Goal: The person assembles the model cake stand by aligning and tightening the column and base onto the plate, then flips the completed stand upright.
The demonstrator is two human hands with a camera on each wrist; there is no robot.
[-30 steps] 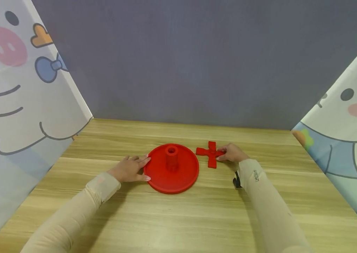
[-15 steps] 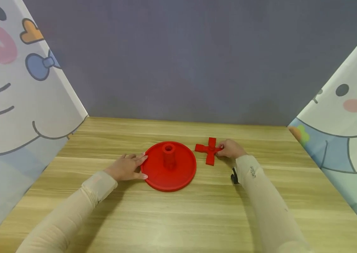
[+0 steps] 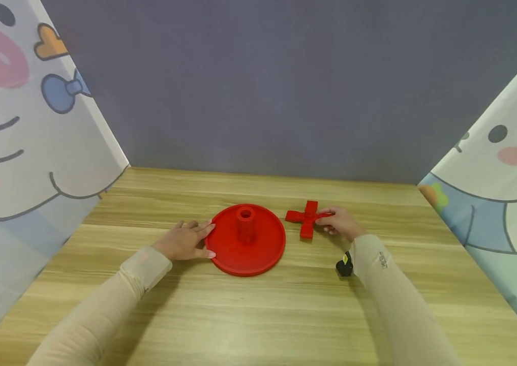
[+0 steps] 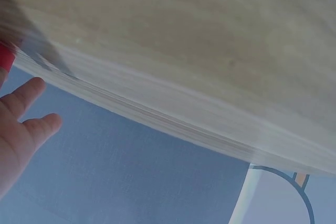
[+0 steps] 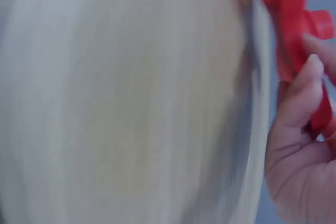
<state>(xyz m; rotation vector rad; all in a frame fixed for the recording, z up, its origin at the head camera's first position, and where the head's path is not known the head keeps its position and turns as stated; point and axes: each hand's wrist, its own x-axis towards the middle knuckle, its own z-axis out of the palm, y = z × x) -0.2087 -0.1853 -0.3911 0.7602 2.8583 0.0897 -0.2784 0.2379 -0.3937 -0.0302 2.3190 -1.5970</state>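
A round red disc (image 3: 226,254) with a raised rim lies on the wooden table. From its middle rises a red hollow tube (image 3: 246,229), open at the top. My left hand (image 3: 184,243) rests at the disc's left edge, thumb and fingers spread and fairly straight over the rim. To the right of the disc is a red four-armed cross piece (image 3: 307,218) with a small round stub at its centre. My right hand (image 3: 338,222) pinches the cross piece by its right arm. In the right wrist view, thumb and fingers (image 5: 303,90) close on that arm beside the stub.
The wooden table (image 3: 240,320) reaches back to a grey wall (image 3: 258,91). Cartoon-printed panels stand on the left (image 3: 57,152) and right (image 3: 505,213). A small black device (image 3: 344,265) shows under my right wrist.
My right hand has shifted slightly to the right with the cross piece, which has turned and tilted a little. The left hand and the disc stay together as they were.
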